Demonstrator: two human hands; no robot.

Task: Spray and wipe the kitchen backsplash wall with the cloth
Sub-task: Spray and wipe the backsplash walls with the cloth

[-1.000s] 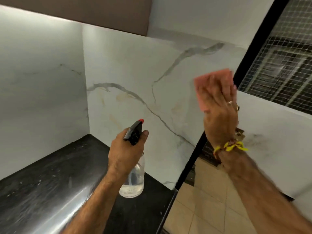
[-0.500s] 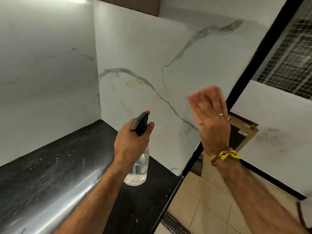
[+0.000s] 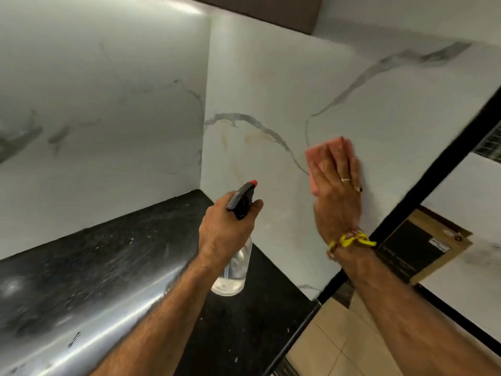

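Observation:
The backsplash wall (image 3: 260,77) is white marble with grey veins and faint yellowish stains, meeting a second marble wall at a corner. My right hand (image 3: 337,194) presses a folded pink cloth (image 3: 322,151) flat against the wall, fingers spread over it; most of the cloth is under my palm. My left hand (image 3: 225,232) grips a clear spray bottle (image 3: 234,270) with a black trigger head and red nozzle tip, held above the counter and pointing at the wall.
A glossy black countertop (image 3: 108,267) runs below the walls, with a rounded front edge. A black vertical frame (image 3: 423,185) ends the wall on the right. Beyond it are beige floor tiles (image 3: 339,346) and a cardboard box (image 3: 423,251).
My right hand has slid the cloth down and to the left across the wall. The spray bottle stays held in about the same place. The camera has swung slightly left.

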